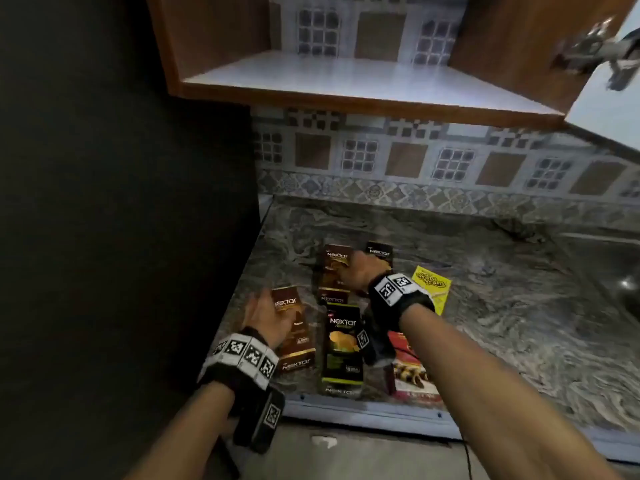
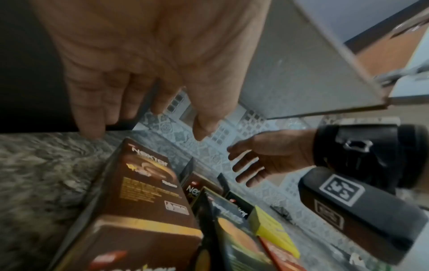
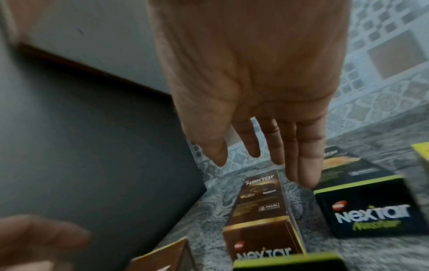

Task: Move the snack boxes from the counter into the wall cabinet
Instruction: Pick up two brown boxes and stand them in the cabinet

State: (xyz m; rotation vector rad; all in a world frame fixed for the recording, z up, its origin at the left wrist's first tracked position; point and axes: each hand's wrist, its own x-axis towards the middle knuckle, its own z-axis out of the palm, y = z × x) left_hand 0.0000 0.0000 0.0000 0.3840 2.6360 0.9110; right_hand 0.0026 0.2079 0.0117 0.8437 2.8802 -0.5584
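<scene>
While six cardboard snack boxes lie on the grey marbled desk (image 1: pixel 485 271) below the open wooden wall cabinet (image 1: pixel 346 77), left grip (image 1: pixel 268 317) spread, empty, over the left brown Nextar box (image 1: pixel 294 327), right grip (image 1: pixel 356 271) loosely spread, empty, over the rear brown Nextar box (image 1: pixel 334 268), beside the yellow box (image 1: pixel 433 285).

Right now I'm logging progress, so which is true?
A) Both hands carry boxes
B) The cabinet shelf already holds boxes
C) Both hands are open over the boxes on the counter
C: the left hand and right hand hover open over the boxes, gripping nothing.
</scene>
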